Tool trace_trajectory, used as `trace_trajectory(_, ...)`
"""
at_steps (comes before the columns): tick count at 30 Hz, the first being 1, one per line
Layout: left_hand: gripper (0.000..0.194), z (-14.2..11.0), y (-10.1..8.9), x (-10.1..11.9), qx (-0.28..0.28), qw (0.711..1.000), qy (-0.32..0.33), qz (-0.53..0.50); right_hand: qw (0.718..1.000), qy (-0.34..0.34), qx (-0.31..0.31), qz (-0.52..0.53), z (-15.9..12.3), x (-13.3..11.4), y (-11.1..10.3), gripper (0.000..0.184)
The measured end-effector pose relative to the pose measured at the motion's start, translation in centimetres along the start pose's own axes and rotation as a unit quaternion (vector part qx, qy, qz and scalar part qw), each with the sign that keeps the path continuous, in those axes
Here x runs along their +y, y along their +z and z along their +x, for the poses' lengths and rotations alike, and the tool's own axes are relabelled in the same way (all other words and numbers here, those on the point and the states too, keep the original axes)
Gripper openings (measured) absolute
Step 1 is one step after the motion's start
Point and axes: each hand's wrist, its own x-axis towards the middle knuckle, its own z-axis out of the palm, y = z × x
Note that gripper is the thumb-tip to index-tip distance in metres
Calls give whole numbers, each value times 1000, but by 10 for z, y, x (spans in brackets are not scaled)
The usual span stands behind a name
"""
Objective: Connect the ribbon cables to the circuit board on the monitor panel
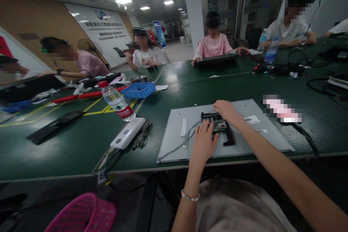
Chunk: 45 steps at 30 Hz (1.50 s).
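A flat grey panel (174,134), likely the back of a display, lies on the green table in front of me. On it sits a black plastic frame (230,137) around a green circuit board (220,126). My left hand (204,141) rests on the left side of the frame, fingers stretched out and thumb apart. The fingers of my right hand (227,110) bend over the frame's far edge and are closed there; their tips are partly hidden. A thin grey cable (187,138) runs from the frame across the panel to its near left corner.
Left of the panel are glasses (141,136), a white power bank (127,134), a water bottle (116,101) and a blue tray (139,90). A black strip (56,127) lies farther left. A blurred pink object (282,108) is on the right. A pink basket (92,212) stands below. Several people sit around.
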Motion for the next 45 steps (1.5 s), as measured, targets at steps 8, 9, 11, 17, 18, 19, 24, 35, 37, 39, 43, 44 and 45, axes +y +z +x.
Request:
trace_trajectory(8,44,1,1,-2,1,1000,2,-2,993,-96,-22,58,-1,-18,5,29)
trace_trajectory(9,44,1,1,-1,0,1000,3,-3,992,-101,-22,68,-1,-18,7,28)
trace_trajectory(11,43,1,1,-1,0,1000,2,-4,990,-106,-24,92,-1,-18,9,27)
trace_trajectory(17,44,0,3,-2,5,1000,3,-6,984,-100,-29,146,-3,-12,2,30)
trace_trajectory(18,44,-1,3,-3,5,1000,5,-7,983,-97,-30,150,-4,-9,-2,30)
trace_trajectory(19,44,-1,3,-3,5,1000,6,-8,983,-96,-33,154,-6,-4,-6,31)
trace_trajectory(24,43,0,3,-3,5,1000,3,-8,985,-26,-27,166,-35,34,-21,30)
trace_trajectory(35,43,1,1,-1,0,1000,1,-6,962,140,31,234,-94,54,16,32)
trace_trajectory(37,43,1,1,-2,0,1000,0,-6,950,149,34,272,-95,52,17,34)
trace_trajectory(39,43,1,1,-2,1,1000,0,-6,942,148,31,299,-96,51,17,34)
trace_trajectory(43,43,1,1,-2,2,1000,1,-6,937,139,25,320,-98,49,12,19)
trace_trajectory(44,43,1,1,-1,1,1000,2,-7,936,135,22,324,-98,48,11,17)
trace_trajectory(45,43,1,0,-1,1,1000,1,-7,936,131,19,327,-98,46,9,16)
